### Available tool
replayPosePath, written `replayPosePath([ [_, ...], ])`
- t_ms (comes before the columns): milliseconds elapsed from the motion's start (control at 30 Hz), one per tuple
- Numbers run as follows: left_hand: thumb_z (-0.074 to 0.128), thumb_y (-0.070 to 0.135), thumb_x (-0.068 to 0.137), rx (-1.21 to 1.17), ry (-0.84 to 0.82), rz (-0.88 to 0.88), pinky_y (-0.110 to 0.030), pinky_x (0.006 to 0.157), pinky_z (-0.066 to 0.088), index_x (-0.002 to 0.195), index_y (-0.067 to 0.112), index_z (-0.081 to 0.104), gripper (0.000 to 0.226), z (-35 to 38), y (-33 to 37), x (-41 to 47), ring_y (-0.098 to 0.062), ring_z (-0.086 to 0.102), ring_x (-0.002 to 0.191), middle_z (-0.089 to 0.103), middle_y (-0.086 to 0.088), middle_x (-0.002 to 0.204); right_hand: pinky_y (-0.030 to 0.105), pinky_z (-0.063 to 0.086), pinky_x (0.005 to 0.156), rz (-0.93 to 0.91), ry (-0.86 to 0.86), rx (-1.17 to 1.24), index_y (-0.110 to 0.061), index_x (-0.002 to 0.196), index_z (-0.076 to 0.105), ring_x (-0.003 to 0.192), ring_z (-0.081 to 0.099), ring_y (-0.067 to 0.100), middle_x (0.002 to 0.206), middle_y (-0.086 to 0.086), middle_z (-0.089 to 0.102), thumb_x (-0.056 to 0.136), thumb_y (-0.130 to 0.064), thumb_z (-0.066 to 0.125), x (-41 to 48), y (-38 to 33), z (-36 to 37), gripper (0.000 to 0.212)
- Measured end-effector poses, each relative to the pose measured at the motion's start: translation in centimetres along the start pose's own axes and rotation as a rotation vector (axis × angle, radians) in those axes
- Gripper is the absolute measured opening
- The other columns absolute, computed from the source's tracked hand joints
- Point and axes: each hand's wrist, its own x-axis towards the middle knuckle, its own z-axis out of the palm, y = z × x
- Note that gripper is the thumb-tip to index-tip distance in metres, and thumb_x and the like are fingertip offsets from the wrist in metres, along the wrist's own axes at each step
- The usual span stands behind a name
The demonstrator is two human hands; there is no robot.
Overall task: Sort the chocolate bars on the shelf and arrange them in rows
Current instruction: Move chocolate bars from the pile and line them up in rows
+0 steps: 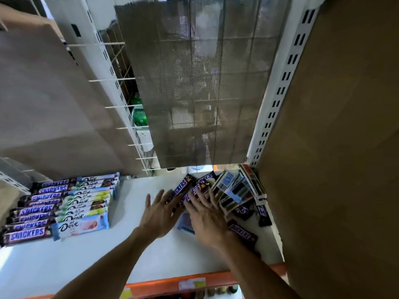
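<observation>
Grey mesh back panel (205, 83), white slotted upright (278, 91), wire grid (112, 79)

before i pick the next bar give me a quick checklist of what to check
1. Left hand free: ok, fingers spread, holding nothing.
2. Right hand free: ok, fingers straight over the pile, gripping nothing.
3. Pile sorted: not ok, bars overlap at mixed angles in the right back corner, some face down.
4. Snickers row tidy: ok, bars lie parallel at the left.
5. Dove row tidy: ok, parallel, right beside the Snickers row.
6. Light blue bar under the right hand, brand: cannot tell, mostly hidden.
</observation>
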Motion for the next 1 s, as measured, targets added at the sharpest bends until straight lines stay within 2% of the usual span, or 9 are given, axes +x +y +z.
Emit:
replayPosePath([
  [67,0.001,0.065,0.091,0.015,-0.002,-0.003,-0.063,0.103,0.029,0.145,0.038,0.033,0.068,-0.5,-0.2,-0.8,-0.032,0.040,0.134,0.045,-0.002,0.146,0.055,-0.014,0.113,-0.011,-0.059,-0.019,-0.015,0.151,0.013,0.146,-0.011,0.027,0.160,0.007,0.000,0.096,-0.029,0.047,0.3,-0.8,-0.1,0.067],
  [167,0.040,0.045,0.095,0.116,0.053,0.019,-0.062,0.089,0.046,0.139,0.034,0.045,0.045,-0.4,-1.2,-2.0,-0.031,0.057,0.118,0.060,-0.003,0.129,0.054,-0.019,0.112,0.008,-0.060,0.030,-0.017,0.151,0.013,0.146,-0.008,0.026,0.160,0.008,0.002,0.096,-0.026,0.046,0.4,-1.9,0.1,0.065],
  [233,0.064,0.032,0.085,0.129,0.080,0.038,-0.060,0.086,0.048,0.137,0.033,0.048,0.054,-0.4,-1.8,-2.7,-0.032,0.059,0.113,0.063,-0.006,0.124,0.053,-0.018,0.113,0.002,-0.051,0.046,-0.018,0.151,0.015,0.147,-0.005,0.024,0.160,0.007,0.005,0.096,-0.024,0.045,0.3,-2.5,0.0,0.063],
  [267,0.069,0.028,0.082,0.124,0.082,0.033,-0.060,0.086,0.048,0.135,0.032,0.049,0.057,-0.6,-2.1,-3.1,-0.032,0.060,0.112,0.064,-0.006,0.122,0.052,-0.017,0.113,-0.004,-0.046,0.050,-0.019,0.151,0.017,0.147,-0.002,0.024,0.160,0.007,0.007,0.097,-0.024,0.043,0.2,-2.8,0.0,0.060],
  [433,0.059,0.023,0.086,0.129,0.086,0.009,-0.058,0.085,0.048,0.131,0.031,0.055,0.046,-0.9,-3.0,-5.4,-0.029,0.061,0.109,0.066,-0.005,0.118,0.049,-0.018,0.112,-0.031,-0.067,0.092,-0.018,0.150,0.022,0.147,0.001,0.022,0.159,0.005,0.013,0.099,-0.021,0.039,-0.2,-4.5,0.4,0.053],
  [533,0.070,0.011,0.077,0.100,0.082,-0.006,-0.055,0.086,0.048,0.128,0.030,0.059,0.056,-0.9,-3.5,-6.6,-0.029,0.060,0.107,0.067,-0.004,0.113,0.045,-0.015,0.114,-0.049,-0.060,0.154,-0.016,0.148,0.026,0.147,0.001,0.021,0.159,0.006,0.014,0.097,-0.016,0.039,-0.8,-5.3,0.5,0.053],
  [700,0.071,-0.006,0.061,0.068,0.133,0.017,-0.050,0.078,0.052,0.123,0.030,0.062,0.073,-0.5,-4.1,-9.2,-0.026,0.062,0.097,0.065,-0.002,0.102,0.040,-0.010,0.116,-0.098,-0.060,0.251,-0.014,0.146,0.033,0.147,0.002,0.016,0.159,0.002,0.016,0.099,-0.016,0.035,-2.0,-6.2,1.2,0.047],
  [867,0.078,-0.005,0.055,-0.008,0.224,0.106,-0.039,0.069,0.051,0.119,0.028,0.055,0.076,0.2,-4.3,-11.3,-0.025,0.062,0.082,0.062,-0.002,0.087,0.039,0.015,0.118,-0.104,-0.005,0.370,-0.010,0.137,0.046,0.144,0.019,0.015,0.153,0.002,0.032,0.100,-0.019,0.038,-3.8,-7.6,2.0,0.038],
  [1000,0.088,0.013,0.055,0.005,0.249,0.161,-0.038,0.067,0.053,0.113,0.027,0.056,0.067,0.5,-4.3,-12.4,-0.025,0.063,0.079,0.064,-0.003,0.084,0.040,0.037,0.107,-0.116,0.094,0.361,-0.011,0.112,0.061,0.123,0.050,0.020,0.127,0.005,0.059,0.095,-0.024,0.049,-5.0,-7.6,2.0,0.025],
])
